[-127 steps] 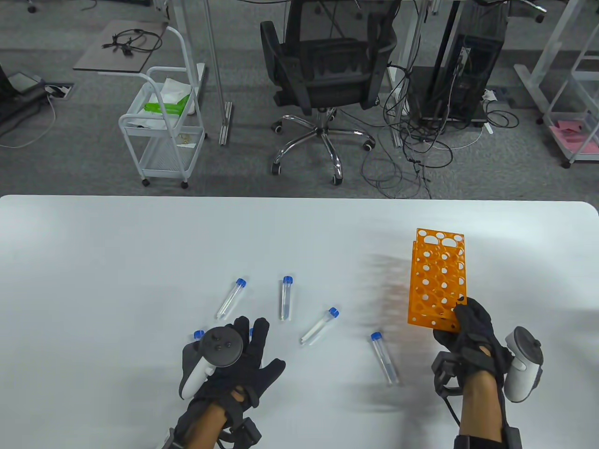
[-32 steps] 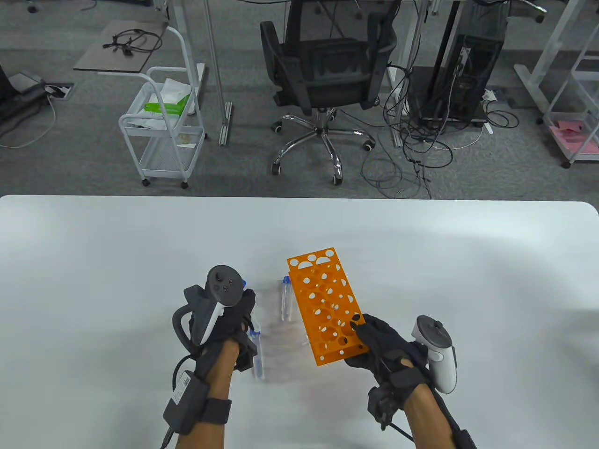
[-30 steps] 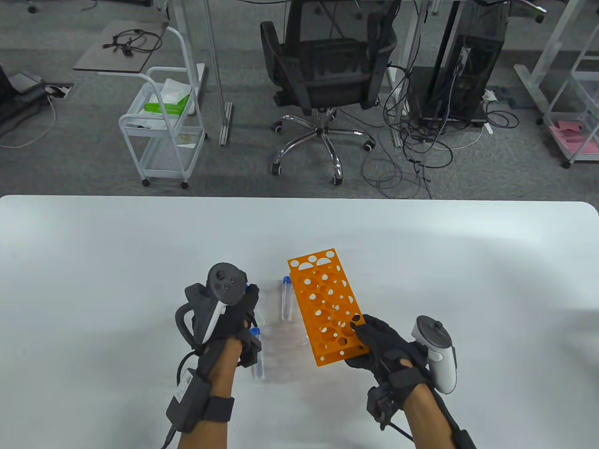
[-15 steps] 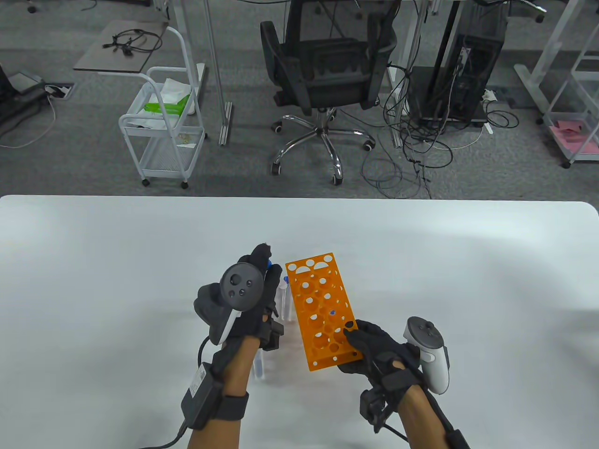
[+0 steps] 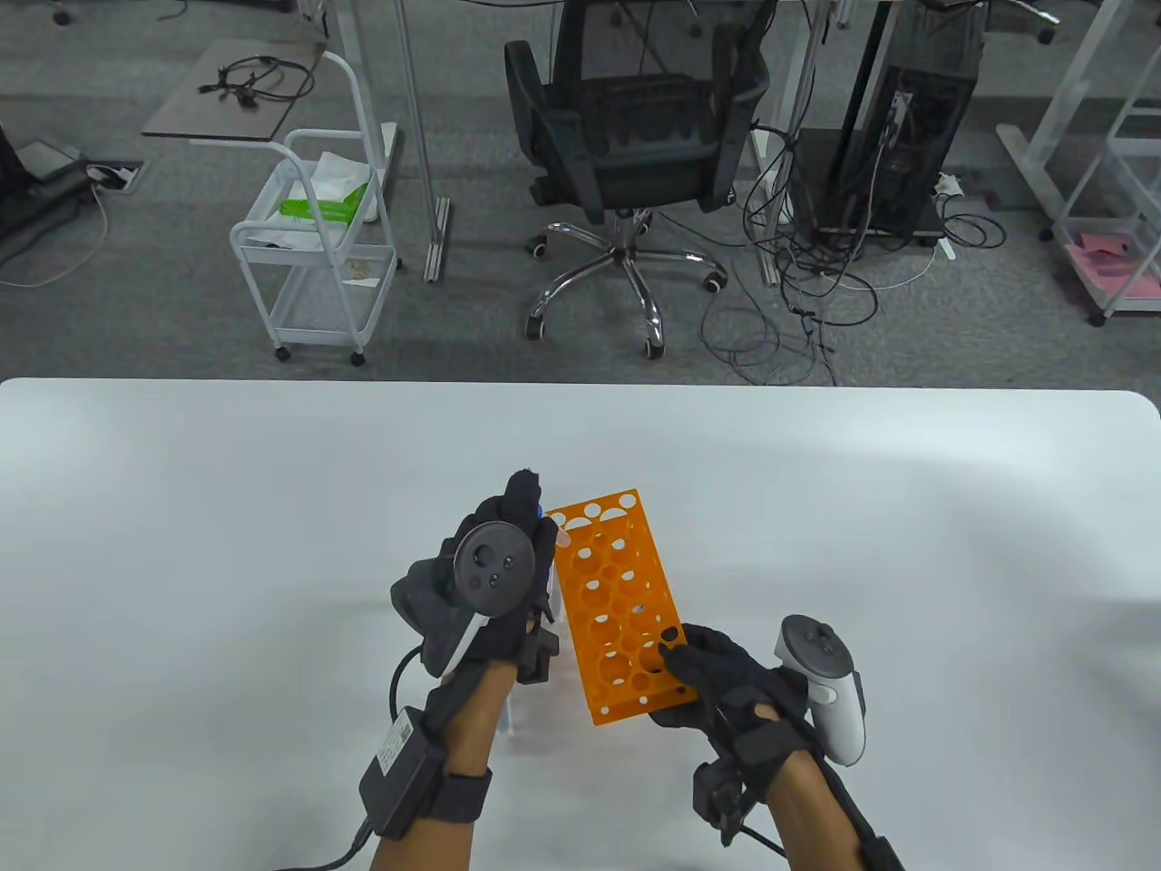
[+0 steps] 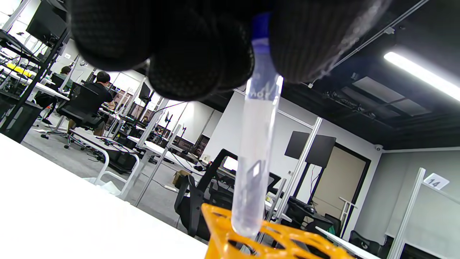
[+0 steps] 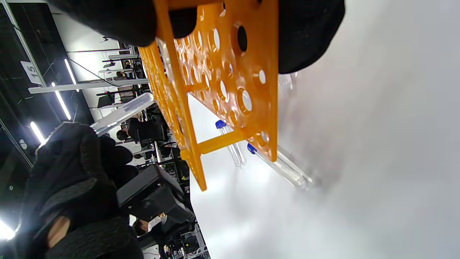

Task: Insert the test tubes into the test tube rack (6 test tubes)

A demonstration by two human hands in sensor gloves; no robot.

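Observation:
The orange test tube rack [image 5: 617, 608] is in mid table, its holed top facing up. My right hand [image 5: 687, 655] grips its near end; in the right wrist view my fingers [image 7: 309, 36] clamp the rack [image 7: 222, 72]. My left hand [image 5: 531, 513] pinches a clear tube by its blue cap [image 5: 541, 511] at the rack's far left corner. In the left wrist view the tube [image 6: 255, 154] hangs upright from my fingers [image 6: 305, 39], its tip just above a hole of the rack [image 6: 284, 241]. Two more tubes [image 7: 230, 144] [image 7: 284, 167] lie on the table beside the rack.
The white table [image 5: 272, 508] stretches wide on both sides of my hands. Beyond its far edge stand a black office chair [image 5: 635, 136], a white cart [image 5: 317, 254] and loose cables [image 5: 798, 299] on the floor.
My right hand has brought the rack from the right side to mid table. My left hand has lifted a tube off the table and moved it up over the rack's far left corner.

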